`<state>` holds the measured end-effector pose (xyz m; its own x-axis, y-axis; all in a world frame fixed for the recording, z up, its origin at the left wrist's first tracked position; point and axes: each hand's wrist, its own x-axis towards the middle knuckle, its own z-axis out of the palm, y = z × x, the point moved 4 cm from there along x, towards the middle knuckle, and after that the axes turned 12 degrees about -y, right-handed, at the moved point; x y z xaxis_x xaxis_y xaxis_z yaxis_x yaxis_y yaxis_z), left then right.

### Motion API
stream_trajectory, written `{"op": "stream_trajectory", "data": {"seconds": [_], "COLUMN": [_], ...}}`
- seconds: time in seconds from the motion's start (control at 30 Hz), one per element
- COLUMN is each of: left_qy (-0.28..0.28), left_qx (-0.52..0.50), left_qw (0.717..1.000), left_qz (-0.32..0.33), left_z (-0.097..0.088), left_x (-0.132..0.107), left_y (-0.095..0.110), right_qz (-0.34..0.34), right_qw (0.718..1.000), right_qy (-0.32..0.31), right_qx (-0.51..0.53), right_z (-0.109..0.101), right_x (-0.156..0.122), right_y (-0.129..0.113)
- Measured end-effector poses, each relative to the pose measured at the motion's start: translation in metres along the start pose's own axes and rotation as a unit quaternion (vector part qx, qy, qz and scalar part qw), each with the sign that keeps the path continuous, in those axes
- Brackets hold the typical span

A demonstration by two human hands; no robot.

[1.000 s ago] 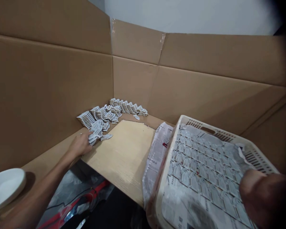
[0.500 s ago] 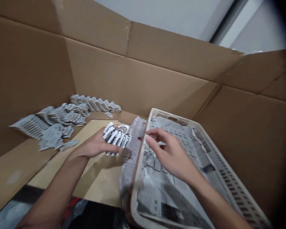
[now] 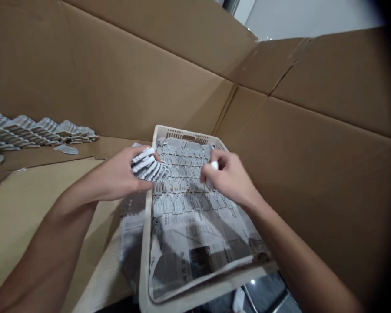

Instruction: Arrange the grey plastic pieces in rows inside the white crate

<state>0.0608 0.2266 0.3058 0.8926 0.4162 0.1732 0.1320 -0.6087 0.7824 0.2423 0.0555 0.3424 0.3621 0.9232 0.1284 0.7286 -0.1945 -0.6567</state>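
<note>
My left hand (image 3: 115, 174) is wrapped round a fanned stack of small flat white tag-shaped pieces (image 3: 148, 166), held over the basket's left rim. Above the right part of the basket, my right hand (image 3: 233, 178) has its fingers closed on a white piece (image 3: 214, 165), of which only a bit shows. Below both hands stands a cream plastic basket (image 3: 144, 256) lined with newspaper (image 3: 174, 269). Similar grey-white pieces lie in several rows (image 3: 179, 203) across its far half. One darker piece (image 3: 157, 228) lies at the left, nearer me.
Stacked pieces (image 3: 29, 130) lean in overlapping rows along the cardboard at the far left, with one loose piece (image 3: 66, 149) beside them. Tall cardboard walls (image 3: 133, 74) enclose the back and right. Newspaper (image 3: 130, 230) also hangs outside the basket's left side.
The view has swung right, bringing the basket to the middle. My left hand has moved with its stack to the basket's rim. My right hand, earlier empty and apart, now pinches a white piece.
</note>
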Motion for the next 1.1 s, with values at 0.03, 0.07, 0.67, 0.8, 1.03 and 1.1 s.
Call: {"op": "stream_trajectory", "data": {"seconds": [0.03,0.07,0.67,0.8,1.03,1.1], "left_qy": [0.003,0.01,0.065,0.059,0.046,0.037], "left_qx": [-0.001,0.0,0.009,0.012,0.017,0.012], "left_qw": [1.0,1.0,0.997,0.997,0.997,0.997], "left_qz": [0.008,0.014,-0.048,-0.057,-0.051,-0.06], "left_z": [-0.001,-0.002,-0.007,-0.006,-0.002,0.002], "left_x": [0.002,0.004,0.015,0.015,0.017,0.019], "left_y": [0.001,0.003,0.013,0.012,0.012,0.013], "right_qz": [0.054,0.099,0.201,0.221,0.23,0.231], "right_qw": [0.996,0.986,0.887,0.9,0.929,0.93], "right_qy": [-0.055,-0.108,-0.321,-0.327,-0.279,-0.274], "right_qx": [-0.04,-0.075,-0.263,-0.184,-0.079,-0.083], "right_z": [0.01,0.022,0.115,0.125,0.137,0.137], "right_x": [-0.002,-0.005,-0.04,-0.034,-0.028,-0.026], "right_y": [0.016,0.033,0.109,0.106,0.092,0.092]}}
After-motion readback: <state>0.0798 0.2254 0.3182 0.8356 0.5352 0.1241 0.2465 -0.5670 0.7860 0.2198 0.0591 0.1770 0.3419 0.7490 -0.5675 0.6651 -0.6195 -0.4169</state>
